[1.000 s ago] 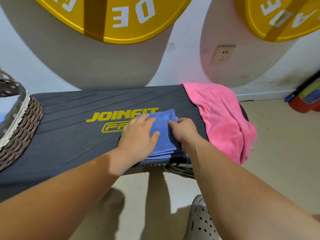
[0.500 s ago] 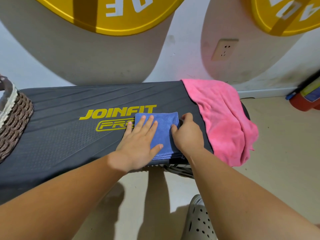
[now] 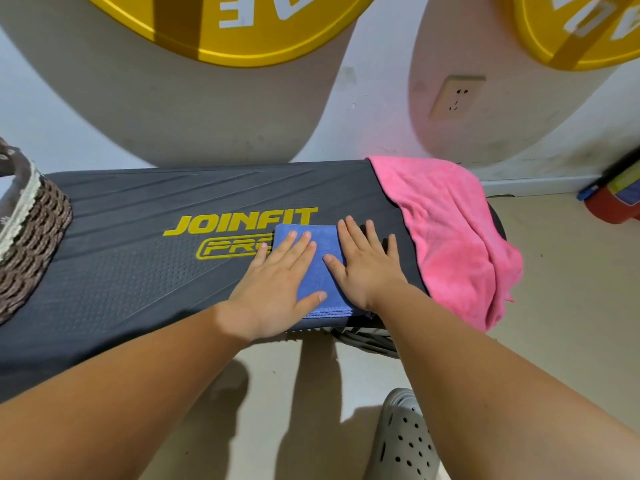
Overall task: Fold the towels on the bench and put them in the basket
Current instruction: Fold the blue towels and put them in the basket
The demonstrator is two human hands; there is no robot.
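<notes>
A view looking down from a person's head at a dark grey workout bench (image 3: 138, 271) that runs across the middle of the frame, with yellow "JOINFIT PRO" lettering on its top. At the centre of the frame a small blue towel (image 3: 317, 268), already folded into a compact stack of layers, lies on the bench near its front edge and covers the end of the lettering.

Both bare forearms reach in from the bottom corners. The left hand (image 3: 277, 285) lies flat on the left part of the blue towel, palm down, fingers spread and extended, grasping nothing. The right hand (image 3: 367, 265) lies flat too, fingers splayed, with its thumb and inner edge on the towel's right side and the rest of the hand on the bench surface just beside it; it also grips nothing.

At the right end of the bench a pink towel (image 3: 450, 237) is draped unfolded, hanging over the end and front. At the far left edge of the frame stands a brown woven basket (image 3: 31, 251) with a pale trim; only part of it shows, and what it holds cannot be made out.

A grey perforated clog (image 3: 405, 441) sits on the beige floor at the bottom of the frame.
</notes>
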